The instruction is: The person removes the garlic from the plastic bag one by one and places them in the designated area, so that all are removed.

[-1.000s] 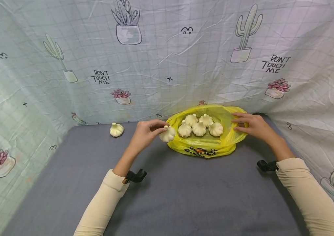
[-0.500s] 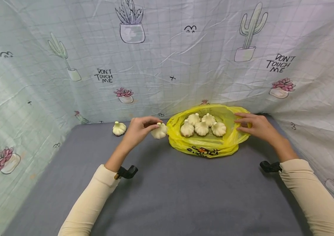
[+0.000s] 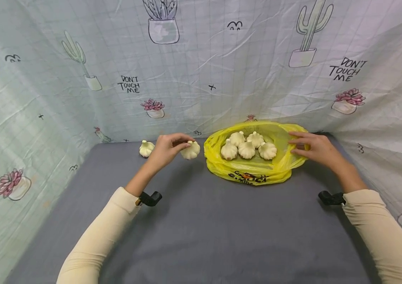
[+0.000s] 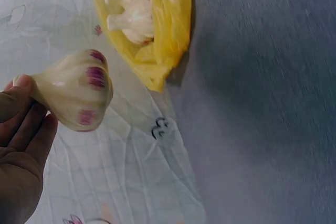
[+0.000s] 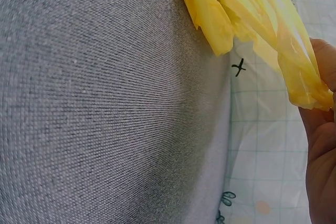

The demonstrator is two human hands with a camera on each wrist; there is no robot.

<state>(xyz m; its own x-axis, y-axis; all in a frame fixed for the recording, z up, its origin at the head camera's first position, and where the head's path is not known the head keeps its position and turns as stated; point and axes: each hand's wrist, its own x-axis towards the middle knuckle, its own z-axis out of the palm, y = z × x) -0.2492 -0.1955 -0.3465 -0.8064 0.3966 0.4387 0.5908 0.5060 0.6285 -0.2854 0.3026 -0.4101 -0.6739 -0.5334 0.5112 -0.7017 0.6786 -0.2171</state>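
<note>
My left hand (image 3: pixel 166 149) pinches a garlic bulb (image 3: pixel 190 150) by its stem, just left of the yellow plastic bag (image 3: pixel 254 177). In the left wrist view that bulb (image 4: pixel 79 90) shows purple streaks, and thumb and fingertips close on its neck. The bag lies with its mouth wide, and several garlic bulbs (image 3: pixel 247 150) sit inside. At the bag's right edge my right hand (image 3: pixel 316 148) grips the rim; the right wrist view has the yellow plastic (image 5: pixel 302 77) between thumb and fingers.
One more garlic bulb (image 3: pixel 146 148) rests on the grey tabletop (image 3: pixel 222 232) behind the left hand. A printed cloth curtain (image 3: pixel 172 71) hangs close along the back and sides of the table. Black wrist cameras (image 3: pixel 150 198) are strapped below both hands.
My left hand has drawn the pinched bulb leftward, from overlapping the bag's left rim to a gap beside it. The right hand keeps its grip; the head view has shifted slightly.
</note>
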